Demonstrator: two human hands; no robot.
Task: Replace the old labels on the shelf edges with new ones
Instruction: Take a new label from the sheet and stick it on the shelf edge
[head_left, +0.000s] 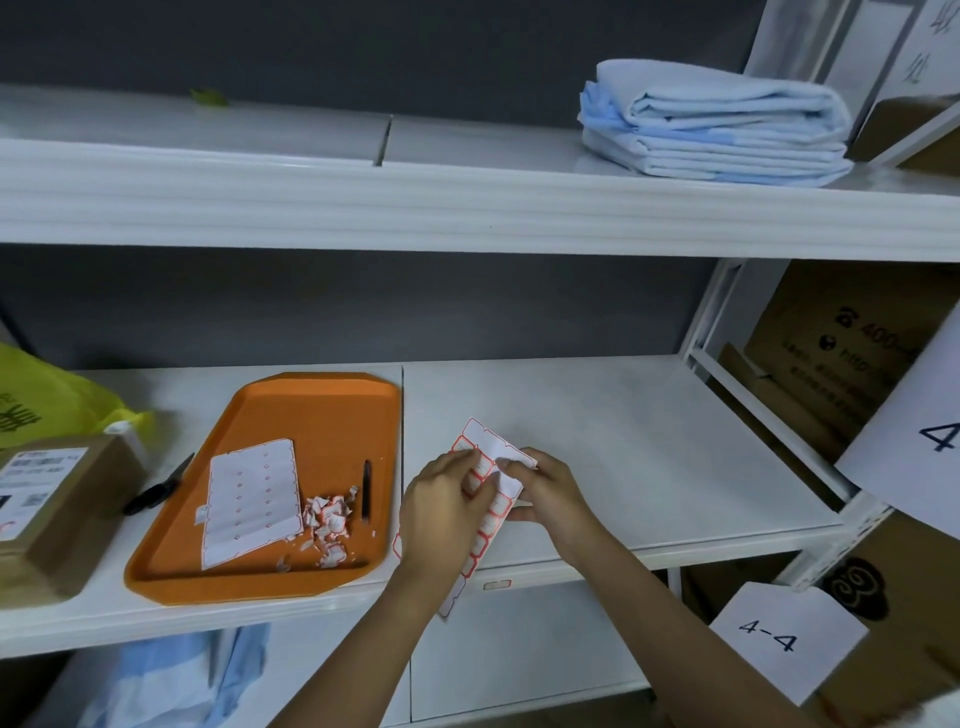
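Observation:
A sheet of white labels with red borders (485, 457) is held over the middle shelf (649, 441), just right of the orange tray. My left hand (447, 512) grips the sheet from the left, covering its middle. My right hand (545, 488) pinches its upper right edge between thumb and fingertips. On the shelf's front edge below sits a small red-bordered label (497, 585). The orange tray (311, 405) holds an emptied label backing sheet (252, 506), a pile of torn old labels (330, 525) and a dark pen-like tool (367, 491).
Black scissors (158, 488) lie left of the tray, beside a brown parcel (62, 509) and a yellow bag (47, 395). Folded blue cloth (717, 122) sits on the upper shelf. Cardboard boxes and paper signs reading "4-4" (779, 634) stand at the right.

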